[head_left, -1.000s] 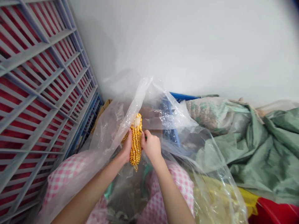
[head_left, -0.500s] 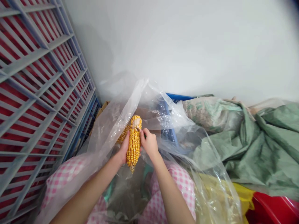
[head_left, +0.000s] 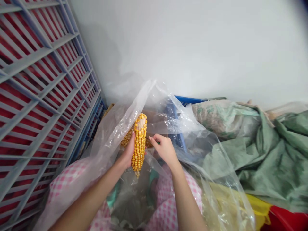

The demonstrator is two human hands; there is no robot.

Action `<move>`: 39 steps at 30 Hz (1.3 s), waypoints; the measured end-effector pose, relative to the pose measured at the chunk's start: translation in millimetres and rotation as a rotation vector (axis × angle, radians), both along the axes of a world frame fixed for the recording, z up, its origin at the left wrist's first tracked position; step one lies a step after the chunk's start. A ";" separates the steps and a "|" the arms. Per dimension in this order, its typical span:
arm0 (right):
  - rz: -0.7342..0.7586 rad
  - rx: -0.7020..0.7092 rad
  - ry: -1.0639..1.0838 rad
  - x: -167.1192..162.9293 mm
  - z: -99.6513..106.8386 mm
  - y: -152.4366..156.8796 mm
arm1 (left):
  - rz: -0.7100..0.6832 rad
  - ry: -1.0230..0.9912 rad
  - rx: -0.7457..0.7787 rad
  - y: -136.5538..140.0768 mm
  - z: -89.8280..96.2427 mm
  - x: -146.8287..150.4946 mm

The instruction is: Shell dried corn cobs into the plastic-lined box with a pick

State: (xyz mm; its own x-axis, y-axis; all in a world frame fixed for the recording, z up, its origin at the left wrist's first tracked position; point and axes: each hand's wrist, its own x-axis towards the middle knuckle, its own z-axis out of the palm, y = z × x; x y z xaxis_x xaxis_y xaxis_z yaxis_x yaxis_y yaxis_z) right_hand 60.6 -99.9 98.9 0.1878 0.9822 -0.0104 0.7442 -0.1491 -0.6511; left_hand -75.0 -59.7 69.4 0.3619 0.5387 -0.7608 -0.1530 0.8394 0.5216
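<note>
My left hand (head_left: 129, 150) is wrapped round a yellow corn cob (head_left: 139, 146), held upright with its narrow end down. Near its top, a pale patch of the cob has no kernels. My right hand (head_left: 164, 148) is closed on a thin dark pointed tool (head_left: 147, 138), most of it hidden in the fingers. The tool's tip reaches the cob's right edge; whether it touches cannot be made out. Behind the cob, loose corn kernels (head_left: 126, 139) lie in a clear plastic bag (head_left: 120, 128) spread open around my hands.
Stacked slatted crates (head_left: 43, 93) with red contents rise on the left. A white wall (head_left: 192, 48) stands ahead. To the right are a blue crate (head_left: 186, 100), a filled woven sack (head_left: 221, 117), green cloth (head_left: 262, 163) and a red container (head_left: 286, 219).
My right hand has moved right, away from the cob, so the thin tool now shows. The bare patch now appears longer and turned more to the right.
</note>
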 end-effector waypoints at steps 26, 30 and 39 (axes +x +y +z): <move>-0.147 0.017 -0.095 -22.7 -19.9 3.5 | -0.038 0.152 0.299 0.5 -11.0 -1.6; -0.259 -0.025 -0.179 -28.3 -24.9 3.3 | -0.014 0.145 0.240 -0.7 -14.1 1.8; -0.268 -0.178 -0.162 -35.9 -36.5 8.8 | 0.108 -0.057 0.014 -8.2 -28.2 12.2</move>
